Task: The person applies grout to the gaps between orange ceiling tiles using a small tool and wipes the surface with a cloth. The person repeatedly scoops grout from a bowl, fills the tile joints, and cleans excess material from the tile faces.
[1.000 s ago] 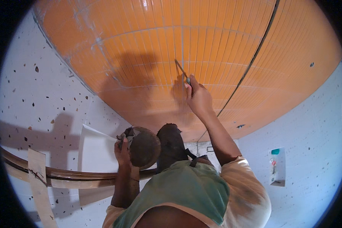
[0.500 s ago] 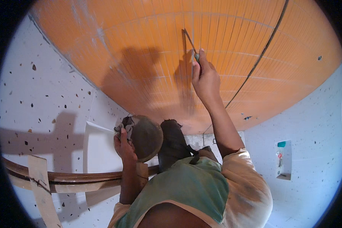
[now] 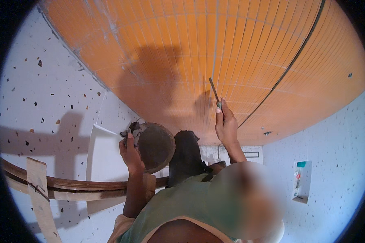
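Observation:
In my right hand (image 3: 227,126) is a narrow-bladed spatula (image 3: 213,90) with a greenish handle end. My fingers are closed round the handle, and the blade points up along the orange grooved wall (image 3: 158,36). Whether its tip touches the wall I cannot tell. A grey line (image 3: 215,36) runs up one groove above the blade. My left hand (image 3: 130,153) is closed on a crumpled grey rag (image 3: 134,131) at the left rim of a round bowl (image 3: 156,148). The bowl's inside looks dark grey-brown. My left fingers are partly hidden by the rag.
A long wooden rail (image 3: 89,187) crosses at the lower left, with an upright wooden strip (image 3: 37,182) against it. Speckled white walls (image 3: 40,93) stand on both sides. A dark gap (image 3: 290,62) cuts the orange wall. The right wall has a niche (image 3: 302,182) holding small items.
My right hand has come down the wall and slightly right, bringing the spatula lower. My left hand still keeps the rag at the bowl's rim. The view has shifted slightly.

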Demonstrator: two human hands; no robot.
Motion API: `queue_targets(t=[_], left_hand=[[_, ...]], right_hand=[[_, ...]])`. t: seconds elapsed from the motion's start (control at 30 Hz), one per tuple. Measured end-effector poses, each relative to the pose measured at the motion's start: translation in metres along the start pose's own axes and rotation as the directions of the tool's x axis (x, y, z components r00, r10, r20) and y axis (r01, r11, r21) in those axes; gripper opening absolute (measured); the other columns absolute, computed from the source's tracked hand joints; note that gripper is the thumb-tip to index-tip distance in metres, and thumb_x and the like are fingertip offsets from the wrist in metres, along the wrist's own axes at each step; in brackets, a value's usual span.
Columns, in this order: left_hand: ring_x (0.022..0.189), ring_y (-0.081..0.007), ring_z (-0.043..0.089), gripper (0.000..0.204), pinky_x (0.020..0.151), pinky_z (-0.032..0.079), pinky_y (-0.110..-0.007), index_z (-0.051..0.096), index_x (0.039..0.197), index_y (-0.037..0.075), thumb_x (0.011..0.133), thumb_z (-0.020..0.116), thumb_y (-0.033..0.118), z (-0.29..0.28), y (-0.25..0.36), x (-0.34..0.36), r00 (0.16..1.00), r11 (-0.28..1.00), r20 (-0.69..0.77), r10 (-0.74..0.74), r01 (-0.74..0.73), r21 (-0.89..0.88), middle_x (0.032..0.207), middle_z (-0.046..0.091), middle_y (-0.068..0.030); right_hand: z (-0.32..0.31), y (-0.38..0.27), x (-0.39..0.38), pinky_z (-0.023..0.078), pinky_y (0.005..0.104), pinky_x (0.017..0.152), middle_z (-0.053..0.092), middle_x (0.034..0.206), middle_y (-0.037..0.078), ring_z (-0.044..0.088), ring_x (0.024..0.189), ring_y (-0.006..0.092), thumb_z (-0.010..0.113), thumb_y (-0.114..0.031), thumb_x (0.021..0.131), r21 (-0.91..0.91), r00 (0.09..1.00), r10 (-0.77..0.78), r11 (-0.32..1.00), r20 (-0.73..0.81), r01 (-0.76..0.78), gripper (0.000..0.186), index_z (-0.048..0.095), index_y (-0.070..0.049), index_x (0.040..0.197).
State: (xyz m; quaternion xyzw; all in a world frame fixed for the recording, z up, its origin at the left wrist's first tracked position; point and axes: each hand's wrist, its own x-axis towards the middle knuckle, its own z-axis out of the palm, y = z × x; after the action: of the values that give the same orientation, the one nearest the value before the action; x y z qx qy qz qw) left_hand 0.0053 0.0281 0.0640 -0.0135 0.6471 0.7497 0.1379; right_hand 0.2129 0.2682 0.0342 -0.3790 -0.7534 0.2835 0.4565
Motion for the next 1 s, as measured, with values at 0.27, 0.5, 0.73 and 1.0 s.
queue_targets(t=[0.27,0.5,0.73,1.0], left_hand=[[0.07,-0.0057,0.047,0.031,0.057,0.037,-0.021,0.054,0.103,0.009,0.09,0.069,0.033,0.027,0.017,0.019,1.0,1.0,0.025,0.018,-0.018,-0.016,0.09,0.056,0.0012],[0.093,-0.0148,0.054,0.042,0.081,0.045,-0.03,0.053,0.117,0.004,0.091,0.069,0.033,0.023,0.005,0.03,1.0,0.998,0.025,-0.002,0.004,-0.06,0.107,0.057,-0.0055],[0.084,-0.0086,0.049,0.052,0.067,0.041,-0.023,0.051,0.126,0.009,0.089,0.069,0.041,0.02,-0.026,0.041,0.995,0.99,0.008,0.104,-0.102,-0.094,0.104,0.057,0.0002],[0.089,-0.0114,0.051,0.062,0.074,0.042,-0.025,0.046,0.134,0.012,0.087,0.071,0.044,0.012,-0.031,0.033,0.989,0.972,-0.1,-0.108,0.084,-0.221,0.109,0.057,-0.0011]], right_hand=[[-0.016,-0.068,0.069,0.051,0.0358,0.083,0.065,0.106,0.025,0.066,0.095,0.0297,0.052,-0.021,0.101,0.169,0.999,0.004,0.986,0.043,-0.011,0.044,0.05,0.003,0.137],[-0.016,-0.122,0.117,0.05,0.0353,0.086,0.065,0.111,0.025,0.066,0.103,0.0286,0.051,-0.021,0.102,0.238,0.994,-0.078,0.967,-0.078,0.095,0.045,0.048,0.004,0.139],[-0.009,-0.14,0.127,0.051,0.0356,0.087,0.064,0.115,0.027,0.066,0.106,0.0299,0.051,-0.018,0.101,0.112,0.99,-0.101,0.987,-0.099,0.112,0.042,0.049,0.004,0.138],[-0.019,-0.153,0.12,0.054,0.04,0.081,0.068,0.108,0.025,0.069,0.097,0.0358,0.051,-0.016,0.1,-0.167,0.986,-0.169,0.972,-0.008,0.165,0.037,0.054,0.0,0.134]])
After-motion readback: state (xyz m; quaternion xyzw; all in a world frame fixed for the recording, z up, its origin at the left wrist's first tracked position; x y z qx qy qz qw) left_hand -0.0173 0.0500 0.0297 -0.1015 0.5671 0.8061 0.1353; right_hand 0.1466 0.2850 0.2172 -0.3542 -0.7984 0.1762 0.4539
